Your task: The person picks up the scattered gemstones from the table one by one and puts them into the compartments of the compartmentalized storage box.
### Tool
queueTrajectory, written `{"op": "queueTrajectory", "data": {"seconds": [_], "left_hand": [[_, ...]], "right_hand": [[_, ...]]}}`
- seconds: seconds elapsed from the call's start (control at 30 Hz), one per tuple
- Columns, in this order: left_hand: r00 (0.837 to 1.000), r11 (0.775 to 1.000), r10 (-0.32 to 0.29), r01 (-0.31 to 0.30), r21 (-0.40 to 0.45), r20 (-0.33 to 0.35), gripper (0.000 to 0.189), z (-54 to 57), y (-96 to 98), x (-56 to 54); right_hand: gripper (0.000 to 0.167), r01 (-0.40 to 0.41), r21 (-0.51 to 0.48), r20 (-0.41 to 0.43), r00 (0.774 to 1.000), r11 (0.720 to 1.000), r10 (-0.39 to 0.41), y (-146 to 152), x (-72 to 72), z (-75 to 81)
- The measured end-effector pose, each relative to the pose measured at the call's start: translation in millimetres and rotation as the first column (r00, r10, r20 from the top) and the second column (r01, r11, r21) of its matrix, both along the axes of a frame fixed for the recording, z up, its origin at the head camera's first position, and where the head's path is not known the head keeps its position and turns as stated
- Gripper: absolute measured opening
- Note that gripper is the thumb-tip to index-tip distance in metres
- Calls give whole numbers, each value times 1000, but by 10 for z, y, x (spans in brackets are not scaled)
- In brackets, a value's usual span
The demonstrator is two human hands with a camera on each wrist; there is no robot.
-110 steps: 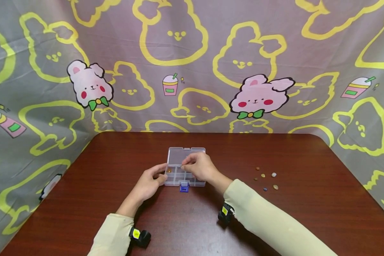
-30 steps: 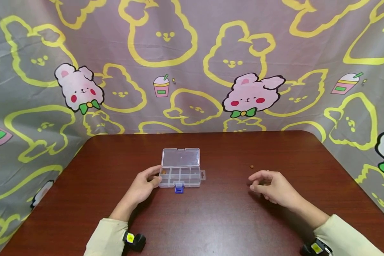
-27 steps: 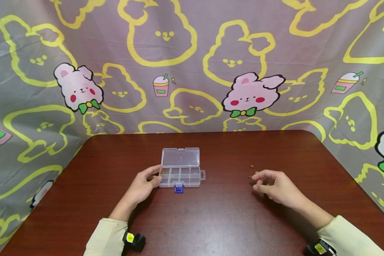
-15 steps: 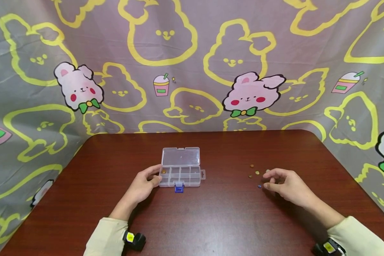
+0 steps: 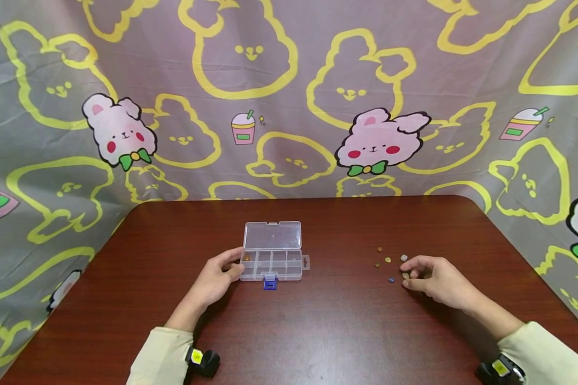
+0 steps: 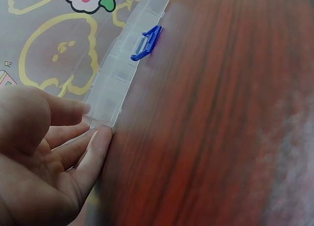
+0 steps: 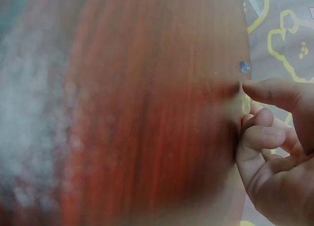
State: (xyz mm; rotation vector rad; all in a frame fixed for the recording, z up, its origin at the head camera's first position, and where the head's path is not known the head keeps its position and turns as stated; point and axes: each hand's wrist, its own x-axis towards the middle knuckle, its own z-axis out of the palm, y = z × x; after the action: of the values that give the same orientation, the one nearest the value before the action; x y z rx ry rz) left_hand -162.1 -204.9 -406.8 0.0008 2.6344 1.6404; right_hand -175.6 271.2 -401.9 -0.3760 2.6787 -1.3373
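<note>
A clear plastic compartment box [image 5: 271, 264] stands with its lid [image 5: 272, 236] raised and its blue latch [image 5: 270, 283] hanging at the front. One amber-coloured stone [image 5: 247, 258] lies in its back left compartment. My left hand [image 5: 218, 279] grips the box's left end, the thumb at the front corner and fingers behind; the left wrist view shows this end close up. On the right, my right hand [image 5: 438, 279] reaches down with thumb and index finger parted on either side of a yellowish stone [image 5: 405, 276]. The same stone shows between them in the right wrist view.
Near the right hand lie several small stones: a white one [image 5: 403, 258], a blue one [image 5: 391, 280], a yellow-green one [image 5: 387, 259], an orange-brown one [image 5: 379, 249] and a dark one [image 5: 377, 266]. A patterned cloth [image 5: 289, 107] surrounds the brown table [image 5: 327, 331].
The right hand has left the box and moved to the stones, then slid right past the blue and white ones to the yellowish one. The left hand has stayed at the box.
</note>
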Motion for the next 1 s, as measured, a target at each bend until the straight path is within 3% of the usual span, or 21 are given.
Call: {"op": "queueTrajectory", "data": {"seconds": [0.23, 0.73, 1.0], "left_hand": [[1000, 1000, 3, -3, 2, 3, 44, 13, -4, 26], [1000, 1000, -6, 6, 10, -10, 45, -25, -4, -2], [1000, 1000, -7, 8, 16, -24, 44, -17, -1, 2]], "right_hand": [[20, 2, 54, 6, 1000, 999, -3, 14, -42, -11], [12, 36, 77, 30, 999, 996, -39, -8, -22, -3], [12, 41, 116, -28, 999, 992, -38, -11, -15, 8]]}}
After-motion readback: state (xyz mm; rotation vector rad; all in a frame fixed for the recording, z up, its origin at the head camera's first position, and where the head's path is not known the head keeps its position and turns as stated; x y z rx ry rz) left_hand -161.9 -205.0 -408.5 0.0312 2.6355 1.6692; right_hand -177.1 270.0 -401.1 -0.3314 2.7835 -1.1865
